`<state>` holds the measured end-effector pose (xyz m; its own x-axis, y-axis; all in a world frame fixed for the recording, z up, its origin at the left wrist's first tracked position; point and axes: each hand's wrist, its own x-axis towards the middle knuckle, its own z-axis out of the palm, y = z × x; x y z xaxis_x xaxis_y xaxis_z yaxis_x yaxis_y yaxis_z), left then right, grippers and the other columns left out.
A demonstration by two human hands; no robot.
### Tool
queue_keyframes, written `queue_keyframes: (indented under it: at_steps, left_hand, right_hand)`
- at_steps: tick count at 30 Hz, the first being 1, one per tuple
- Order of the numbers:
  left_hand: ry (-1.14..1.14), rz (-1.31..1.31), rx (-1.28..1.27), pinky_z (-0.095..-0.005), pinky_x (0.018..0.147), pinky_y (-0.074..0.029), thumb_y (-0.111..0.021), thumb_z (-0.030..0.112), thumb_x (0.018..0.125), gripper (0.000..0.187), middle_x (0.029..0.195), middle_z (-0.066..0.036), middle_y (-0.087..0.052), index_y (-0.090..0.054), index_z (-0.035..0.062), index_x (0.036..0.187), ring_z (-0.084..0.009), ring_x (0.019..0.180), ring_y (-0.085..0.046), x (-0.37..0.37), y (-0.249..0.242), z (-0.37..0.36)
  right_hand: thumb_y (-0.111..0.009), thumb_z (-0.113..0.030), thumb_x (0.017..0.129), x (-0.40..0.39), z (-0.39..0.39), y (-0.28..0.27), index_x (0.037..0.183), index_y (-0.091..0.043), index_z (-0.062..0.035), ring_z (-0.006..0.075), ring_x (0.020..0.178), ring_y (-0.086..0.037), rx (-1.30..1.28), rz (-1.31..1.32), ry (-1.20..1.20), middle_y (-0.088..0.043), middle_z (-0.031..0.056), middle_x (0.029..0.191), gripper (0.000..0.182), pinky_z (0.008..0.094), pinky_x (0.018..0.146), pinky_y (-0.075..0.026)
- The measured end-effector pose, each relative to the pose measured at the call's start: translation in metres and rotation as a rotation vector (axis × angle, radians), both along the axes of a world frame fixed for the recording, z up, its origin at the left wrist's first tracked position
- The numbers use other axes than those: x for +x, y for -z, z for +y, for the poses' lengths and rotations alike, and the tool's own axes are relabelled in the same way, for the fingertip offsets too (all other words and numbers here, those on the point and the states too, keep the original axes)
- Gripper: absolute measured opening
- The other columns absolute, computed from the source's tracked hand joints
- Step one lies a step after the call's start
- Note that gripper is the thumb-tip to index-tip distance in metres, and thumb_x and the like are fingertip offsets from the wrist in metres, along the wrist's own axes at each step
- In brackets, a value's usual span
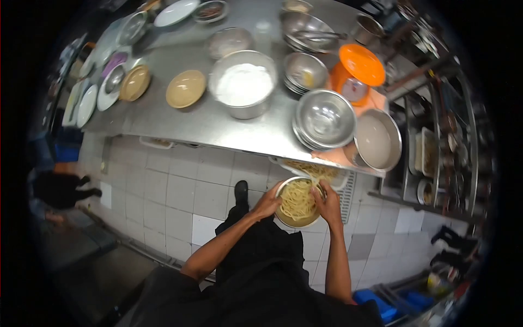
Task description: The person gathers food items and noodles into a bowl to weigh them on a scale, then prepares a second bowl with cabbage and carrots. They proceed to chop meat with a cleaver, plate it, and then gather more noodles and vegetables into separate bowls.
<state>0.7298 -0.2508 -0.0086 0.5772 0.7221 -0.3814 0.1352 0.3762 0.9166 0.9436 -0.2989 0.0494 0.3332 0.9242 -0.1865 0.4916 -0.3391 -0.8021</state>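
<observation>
A metal bowl (pixel 298 222) of pale, thick noodles (pixel 297 199) is held in front of my body, over the floor. My left hand (pixel 268 204) grips its left rim, thumb near the noodles. On the right side, my right hand (pixel 328 204) reaches over the rim with its fingers closed on some noodles; a few strands show beside the fingertips. Just beyond the bowl, partly beneath the table edge, a white tray (pixel 340 180) contains more noodles (pixel 311 170).
A steel table (pixel 163 120) spans the front. On it stand a pot of white powder (pixel 242 84), stacked metal bowls (pixel 325 119), a pot of cloudy liquid (pixel 377 139), an orange scale (pixel 359 65) and tan bowls (pixel 186 89). Shelving (pixel 406 147) is at right; another person's dark-clothed legs (pixel 60 189) are at left.
</observation>
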Motion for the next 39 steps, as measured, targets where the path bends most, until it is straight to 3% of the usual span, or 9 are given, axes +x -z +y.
queue_keyframes:
  at_steps: [5, 12, 14, 16, 18, 22, 31, 37, 39]
  left_hand:
    - [0.034, 0.050, -0.356, -0.0358, 0.052, -0.061, -0.053, 0.029, 0.091, 0.066, 0.129, -0.016, -0.056, -0.022, 0.0216, 0.149, -0.0275, 0.091, -0.069, -0.016, 0.020, -0.006]
    - [-0.070, -0.003, -0.096, -0.0307, 0.040, -0.058, -0.039, 0.004, 0.076, 0.077, 0.115, -0.019, -0.061, -0.023, 0.0240, 0.149, -0.0248, 0.060, -0.069, -0.051, 0.010, -0.015]
    - [-0.071, 0.050, -0.115, -0.0283, 0.046, -0.058, -0.038, 0.004, 0.077, 0.074, 0.117, -0.017, -0.061, -0.026, 0.0229, 0.148, -0.0234, 0.070, -0.070, -0.061, 0.000, -0.015]
    - [-0.054, 0.157, -0.023, -0.0278, 0.065, -0.059, -0.039, 0.004, 0.078, 0.071, 0.120, -0.014, -0.061, -0.031, 0.0208, 0.147, -0.0216, 0.089, -0.068, -0.075, -0.021, -0.016]
    - [-0.094, 0.093, -0.125, -0.0281, 0.075, -0.055, -0.040, 0.005, 0.079, 0.068, 0.122, -0.013, -0.060, -0.034, 0.0183, 0.146, -0.0205, 0.099, -0.064, -0.087, -0.040, -0.020]
    - [-0.373, -0.133, -0.101, -0.0311, 0.096, -0.046, -0.045, 0.009, 0.084, 0.056, 0.127, -0.012, -0.057, -0.042, 0.0107, 0.141, -0.0185, 0.113, -0.056, -0.085, 0.043, -0.038]
    - [-0.347, 0.125, -0.125, -0.0358, 0.093, -0.048, -0.040, 0.006, 0.082, 0.061, 0.122, -0.018, -0.058, -0.039, 0.0103, 0.142, -0.0247, 0.108, -0.059, -0.078, 0.002, -0.037]
    - [-0.262, 0.363, 0.005, -0.0374, 0.083, -0.052, -0.050, 0.001, 0.083, 0.045, 0.109, -0.015, -0.066, -0.051, 0.0026, 0.128, -0.0264, 0.096, -0.064, -0.083, 0.172, -0.036]
    - [-0.319, 0.303, -0.087, -0.0357, 0.088, -0.049, -0.051, 0.003, 0.084, 0.046, 0.114, -0.015, -0.064, -0.050, 0.0034, 0.130, -0.0260, 0.104, -0.062, -0.059, 0.105, -0.010]
  right_hand:
    - [-0.065, -0.006, 0.086, -0.020, 0.015, 0.029, 0.102, -0.067, 0.0009, 0.0199, 0.089, -0.063, 0.193, 0.044, -0.054, -0.069, 0.0108, 0.095, 0.018, 0.0325, 0.086, -0.048]
    - [-0.060, -0.013, 0.087, -0.033, 0.032, 0.070, 0.094, -0.066, 0.0037, 0.0305, 0.093, -0.060, 0.068, 0.133, -0.289, -0.066, 0.0187, 0.096, 0.019, 0.0431, 0.087, -0.045]
    - [-0.057, -0.016, 0.088, -0.017, 0.041, 0.086, 0.090, -0.066, 0.0041, 0.0328, 0.082, -0.059, 0.136, 0.248, -0.043, -0.064, 0.0212, 0.093, 0.022, 0.0436, 0.072, -0.049]
    - [-0.056, -0.015, 0.088, 0.004, 0.062, 0.118, 0.094, -0.065, 0.0029, 0.0300, 0.086, -0.058, 0.077, -0.494, -0.231, -0.064, 0.0153, 0.099, 0.021, 0.0442, 0.078, -0.049]
    - [-0.060, -0.019, 0.082, 0.094, 0.084, 0.312, 0.109, -0.059, 0.0037, 0.0317, 0.098, -0.057, 0.159, -0.081, -0.282, -0.062, 0.0116, 0.104, 0.035, 0.0446, 0.085, -0.047]
    - [-0.059, -0.020, 0.084, 0.068, 0.100, 0.216, 0.104, -0.061, 0.0041, 0.0328, 0.093, -0.058, 0.104, -0.528, -0.017, -0.063, 0.0124, 0.100, 0.031, 0.0446, 0.082, -0.048]
    - [-0.056, -0.021, 0.088, 0.064, 0.132, 0.226, 0.094, -0.064, 0.0051, 0.0352, 0.081, -0.060, 0.284, -0.502, 0.251, -0.066, 0.0142, 0.090, 0.028, 0.0445, 0.075, -0.049]
    - [-0.054, -0.022, 0.091, 0.073, 0.062, 0.260, 0.086, -0.066, 0.0057, 0.0368, 0.074, -0.061, 0.410, -0.332, 0.225, -0.068, 0.0154, 0.083, 0.031, 0.0444, 0.070, -0.050]
    - [-0.043, -0.019, 0.092, 0.059, 0.041, 0.198, 0.083, -0.062, 0.0070, 0.0386, 0.070, -0.061, 0.204, -0.344, 0.345, -0.064, 0.0274, 0.080, 0.034, 0.0481, 0.067, -0.045]
